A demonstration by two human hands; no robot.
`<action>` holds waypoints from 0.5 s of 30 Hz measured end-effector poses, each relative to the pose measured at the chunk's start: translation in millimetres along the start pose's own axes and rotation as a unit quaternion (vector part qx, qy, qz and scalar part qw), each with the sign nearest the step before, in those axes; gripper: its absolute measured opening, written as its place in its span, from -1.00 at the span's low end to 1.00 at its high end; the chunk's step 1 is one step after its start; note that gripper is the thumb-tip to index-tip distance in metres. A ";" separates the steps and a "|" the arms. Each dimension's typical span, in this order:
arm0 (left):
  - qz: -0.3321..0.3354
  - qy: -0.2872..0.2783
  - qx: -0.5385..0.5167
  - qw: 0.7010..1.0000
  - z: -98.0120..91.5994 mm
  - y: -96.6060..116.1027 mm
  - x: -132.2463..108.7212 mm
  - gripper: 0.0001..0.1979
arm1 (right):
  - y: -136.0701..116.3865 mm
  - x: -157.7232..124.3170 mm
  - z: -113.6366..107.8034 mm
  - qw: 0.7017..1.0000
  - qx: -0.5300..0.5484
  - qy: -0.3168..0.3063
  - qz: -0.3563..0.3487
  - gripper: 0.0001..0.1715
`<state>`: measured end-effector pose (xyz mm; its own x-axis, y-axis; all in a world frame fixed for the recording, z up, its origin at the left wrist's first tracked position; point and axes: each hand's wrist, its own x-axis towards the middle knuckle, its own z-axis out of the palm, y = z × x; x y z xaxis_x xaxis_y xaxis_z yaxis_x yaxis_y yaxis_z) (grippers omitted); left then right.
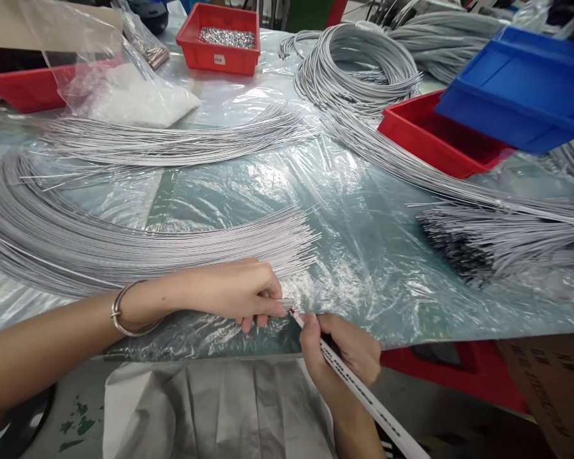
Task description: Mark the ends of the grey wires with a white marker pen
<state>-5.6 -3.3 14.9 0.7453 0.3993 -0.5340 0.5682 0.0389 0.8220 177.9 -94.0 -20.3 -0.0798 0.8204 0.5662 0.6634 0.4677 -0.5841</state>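
My left hand [249, 293], wearing a silver bangle [119, 312], is closed near the table's front edge. Small grey wire ends [286, 303] stick out between its thumb and fingers. Closed around a long white tube [358, 389] with black printing is my right hand [342, 350]. The tube's far end, with a small red tip, meets or nearly meets the grey ends; whether they are joined is too small to tell. Just behind my left hand lies a fanned bundle of grey wires [172, 252], its trimmed ends pointing right.
More grey wires [182, 140] lie farther back, beside a clear bag of white material [138, 95]. A red bin [217, 60] holds small metal parts. Coiled wires [354, 64], a blue bin [521, 89] over a red bin [411, 134], and dark-tipped wires [488, 242] occupy the right.
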 end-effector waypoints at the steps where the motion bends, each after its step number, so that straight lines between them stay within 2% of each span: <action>1: 0.000 0.001 0.001 1.000 0.1 -0.1 0.0 -0.64 | 0.3 0.3 -0.1 1.000 0.000 0.001 -0.002 -0.71; 6: -0.005 0.002 -0.001 1.000 0.1 1.7 -0.3 -0.66 | 0.7 -1.0 -0.9 0.999 0.025 0.024 0.037 -0.73; 9: -0.009 0.002 -0.003 1.000 0.0 0.7 1.2 -0.67 | 1.1 -3.4 0.2 0.990 0.072 0.076 0.093 -0.75; 11: -0.012 0.001 -0.004 1.000 0.5 -0.5 1.4 -0.66 | 2.9 -4.7 1.0 0.973 0.153 0.111 0.135 -0.76; 15: 0.002 0.034 0.000 0.999 2.8 11.7 -12.7 -0.63 | 10.3 -3.4 -1.3 0.908 0.348 0.148 0.183 -0.62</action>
<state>-7.4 -10.5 30.7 0.7223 0.4599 -0.5166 0.5652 0.0380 0.8241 185.9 -92.4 -27.4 0.3225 0.8866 0.3316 -0.0334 0.3608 -0.9321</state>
